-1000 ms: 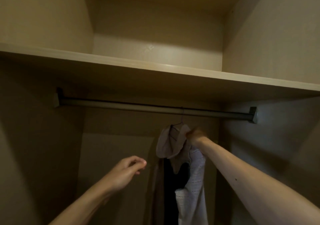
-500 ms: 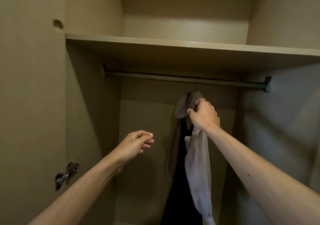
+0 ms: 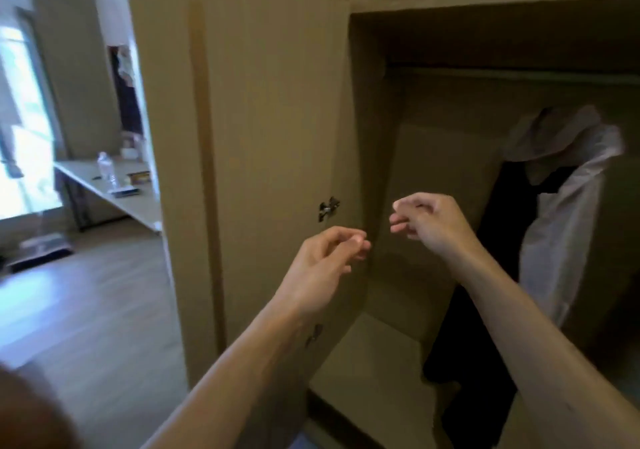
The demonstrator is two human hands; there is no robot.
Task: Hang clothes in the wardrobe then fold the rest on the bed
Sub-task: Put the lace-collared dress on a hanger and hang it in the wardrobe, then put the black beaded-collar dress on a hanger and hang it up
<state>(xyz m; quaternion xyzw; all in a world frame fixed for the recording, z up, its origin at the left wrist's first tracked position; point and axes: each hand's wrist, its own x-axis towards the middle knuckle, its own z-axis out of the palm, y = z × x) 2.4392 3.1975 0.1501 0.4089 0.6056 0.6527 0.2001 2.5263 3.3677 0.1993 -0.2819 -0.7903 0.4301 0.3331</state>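
Note:
The open wardrobe [image 3: 381,362] fills the right half of the view. Inside it, at the right, a pale grey-white garment [image 3: 568,213] hangs from the rail [image 3: 519,74] over a black garment [image 3: 502,241]. My right hand [image 3: 429,223] hovers in front of the opening, left of the hung clothes, fingers loosely curled and holding nothing. My left hand [image 3: 325,268] is just below and to its left, near the door's inner edge, also loosely curled and empty. Neither hand touches the clothes.
The wardrobe door [image 3: 270,137] stands open at centre, with a metal hinge [image 3: 327,208] on its edge. Beyond it, at the left, a long white table [image 3: 114,199] carries a water bottle [image 3: 105,168] and small items beside a bright window [image 3: 24,119]. Wooden floor [image 3: 86,293] spreads below.
My right hand let go of the hung garment and drew back to the left. The view swung left and down, bringing the door and the room into sight. My left hand stayed empty.

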